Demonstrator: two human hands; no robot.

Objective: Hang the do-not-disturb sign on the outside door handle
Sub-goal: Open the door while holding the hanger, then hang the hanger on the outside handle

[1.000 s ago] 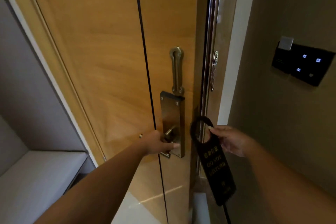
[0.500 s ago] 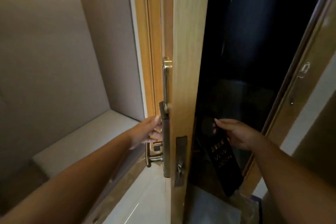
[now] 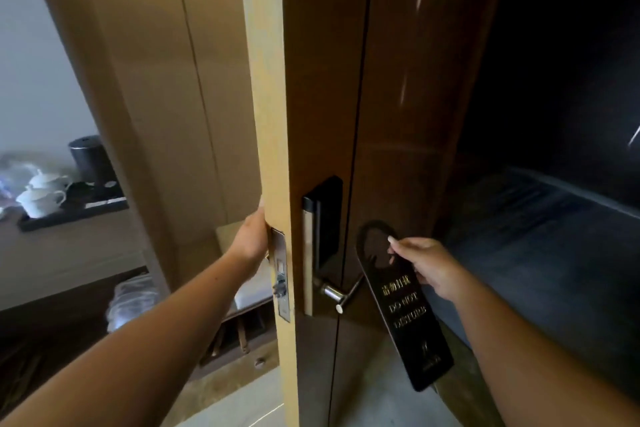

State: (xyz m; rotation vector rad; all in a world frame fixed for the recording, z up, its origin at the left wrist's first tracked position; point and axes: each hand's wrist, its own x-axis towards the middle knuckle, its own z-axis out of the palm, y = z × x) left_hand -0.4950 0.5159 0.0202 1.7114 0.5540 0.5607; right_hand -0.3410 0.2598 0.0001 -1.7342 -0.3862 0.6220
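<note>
The wooden door (image 3: 270, 80) stands open, its edge facing me and its dark outer face (image 3: 381, 80) turned to the right. My left hand (image 3: 251, 236) grips the door's edge just above the latch plate (image 3: 282, 274). My right hand (image 3: 427, 265) holds the black do-not-disturb sign (image 3: 403, 308) below its hanging loop. The sign hangs tilted, gold lettering toward me. Its loop sits just right of the silver outside lever handle (image 3: 337, 293), apart from it. A black electronic lock panel (image 3: 322, 218) is mounted above the handle.
Inside the room at left, a counter carries a dark tray (image 3: 72, 211) with white teacups (image 3: 41, 199) and a black cylinder (image 3: 88, 158). A dark corridor with blue carpet (image 3: 554, 253) lies to the right.
The door has swung further open, showing its outer face and handle. My left hand moved from the inner handle to the door edge. My right hand brought the sign around beside the outside handle.
</note>
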